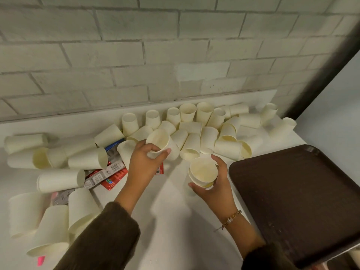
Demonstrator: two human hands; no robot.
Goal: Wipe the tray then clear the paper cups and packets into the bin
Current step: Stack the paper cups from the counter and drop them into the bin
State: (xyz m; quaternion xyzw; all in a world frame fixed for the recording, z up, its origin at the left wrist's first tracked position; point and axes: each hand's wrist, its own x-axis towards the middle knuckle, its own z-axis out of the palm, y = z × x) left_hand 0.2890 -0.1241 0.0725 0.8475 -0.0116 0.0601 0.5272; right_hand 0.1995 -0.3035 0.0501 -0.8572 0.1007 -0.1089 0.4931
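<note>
Gathering paper cups beside the tray.

The left hand [148, 156] curls its fingers around one cup [161, 142] lifted off the pile left of the tray [296, 201], while the right hand [216, 184] wraps a short nested stack [203, 173] just beside the tray's left edge. Cups and packets [106, 175] litter the counter [171, 221] further left. The cups look light, thin and easily crushed; a loose grip round the wall suits best.

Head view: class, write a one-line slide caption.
Each hand, left hand and right hand, holds paper cups beside an empty brown tray.
</note>
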